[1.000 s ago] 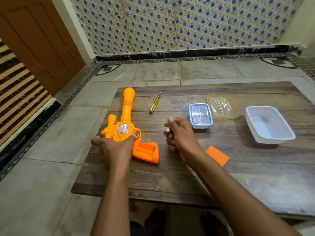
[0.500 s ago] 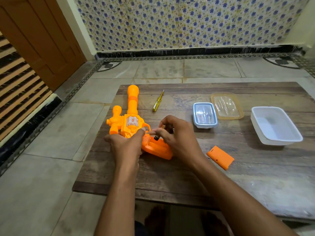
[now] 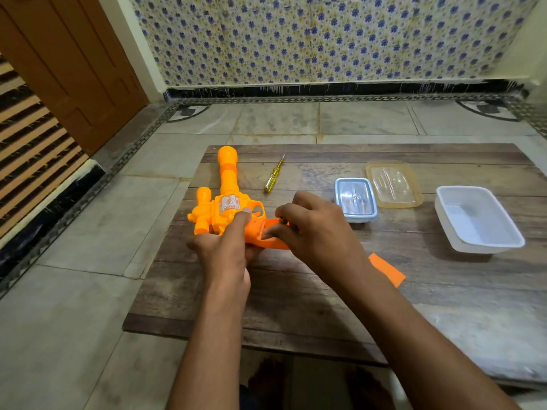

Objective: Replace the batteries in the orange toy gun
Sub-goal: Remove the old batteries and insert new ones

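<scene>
Orange toy gun [image 3: 226, 207] lies on the wooden table [image 3: 325, 297] at its left side, barrel pointing to the far edge, grip end near us and angled right. We see the left hand [image 3: 226, 255] grasping the gun body from the near side, fingers curled around it, one finger stretched up onto the body by the trigger guard. Right hand [image 3: 315, 232] sits over the grip, fingers bent down into the open battery slot; a small dark bit shows at the fingertips [image 3: 281, 218], likely a battery, but we cannot tell for sure whether it is pinched or just pressed. Orange battery cover [image 3: 387, 269] lies flat on the table just right of the right forearm, apart from the gun. Yellow screwdriver [image 3: 273, 175] lies right of the barrel, tip to the far side, not touching it. Farther right, a small blue-rimmed clear box [image 3: 355, 199] sits just beside a clear yellowish lid [image 3: 393, 183]; whether they touch we cannot tell. White plastic tub [image 3: 476, 218] stands at the right edge, well apart from the hands. Grey stone floor [image 3: 74, 291] runs around the table, blue-flowered tiled wall [image 3: 325, 37] at the far side, brown door [image 3: 68, 63] far left.
</scene>
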`<action>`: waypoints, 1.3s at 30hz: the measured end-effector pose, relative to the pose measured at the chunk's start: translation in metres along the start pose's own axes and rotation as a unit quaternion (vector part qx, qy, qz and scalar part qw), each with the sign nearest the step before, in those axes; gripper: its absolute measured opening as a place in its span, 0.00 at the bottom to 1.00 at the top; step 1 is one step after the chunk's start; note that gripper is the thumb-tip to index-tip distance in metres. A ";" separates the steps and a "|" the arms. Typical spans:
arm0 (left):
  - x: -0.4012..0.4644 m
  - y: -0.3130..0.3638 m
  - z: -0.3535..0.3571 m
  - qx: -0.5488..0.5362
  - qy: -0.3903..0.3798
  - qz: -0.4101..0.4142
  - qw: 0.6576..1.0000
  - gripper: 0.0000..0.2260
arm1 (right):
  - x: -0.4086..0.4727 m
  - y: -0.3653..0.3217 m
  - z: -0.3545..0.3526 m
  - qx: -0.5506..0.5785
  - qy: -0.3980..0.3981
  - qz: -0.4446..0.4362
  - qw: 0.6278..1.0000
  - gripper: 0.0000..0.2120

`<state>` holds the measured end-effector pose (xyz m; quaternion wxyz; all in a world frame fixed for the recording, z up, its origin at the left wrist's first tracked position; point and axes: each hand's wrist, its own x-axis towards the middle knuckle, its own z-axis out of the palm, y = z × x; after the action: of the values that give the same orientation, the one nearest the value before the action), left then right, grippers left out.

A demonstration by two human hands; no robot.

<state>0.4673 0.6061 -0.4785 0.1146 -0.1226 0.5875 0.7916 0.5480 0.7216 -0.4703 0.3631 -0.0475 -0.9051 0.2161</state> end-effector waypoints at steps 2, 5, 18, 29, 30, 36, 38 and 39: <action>0.001 -0.001 0.001 -0.022 -0.007 -0.012 1.000 0.29 | 0.001 -0.002 -0.002 -0.032 0.008 -0.007 0.999 0.21; 0.001 -0.001 0.002 -0.059 -0.024 -0.035 0.997 0.25 | 0.003 -0.004 -0.006 -0.060 0.007 -0.015 0.998 0.22; -0.005 0.000 0.007 -0.088 -0.018 -0.067 0.994 0.23 | 0.007 -0.008 -0.010 -0.017 -0.019 0.021 0.999 0.15; -0.003 0.000 0.009 -0.123 -0.029 -0.106 0.986 0.24 | 0.009 -0.003 -0.021 0.331 0.023 0.337 0.881 0.08; -0.003 0.000 0.009 -0.123 -0.029 -0.108 0.986 0.24 | 0.010 -0.003 -0.022 0.316 0.015 0.325 0.891 0.08; -0.003 -0.001 0.008 -0.112 -0.027 -0.108 0.987 0.24 | 0.012 -0.005 -0.025 0.264 -0.013 0.335 0.904 0.14; -0.003 -0.003 0.009 -0.108 -0.023 -0.101 0.989 0.25 | 0.013 -0.005 -0.024 0.224 -0.024 0.343 0.912 0.15; -0.003 -0.004 0.009 -0.106 -0.021 -0.096 0.990 0.25 | 0.013 -0.005 -0.024 0.203 -0.028 0.348 0.915 0.15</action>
<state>0.4712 0.6160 -0.4781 0.1886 -0.1731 0.4832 0.8372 0.5550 0.7282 -0.4444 0.2415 -0.2786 -0.7777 0.5091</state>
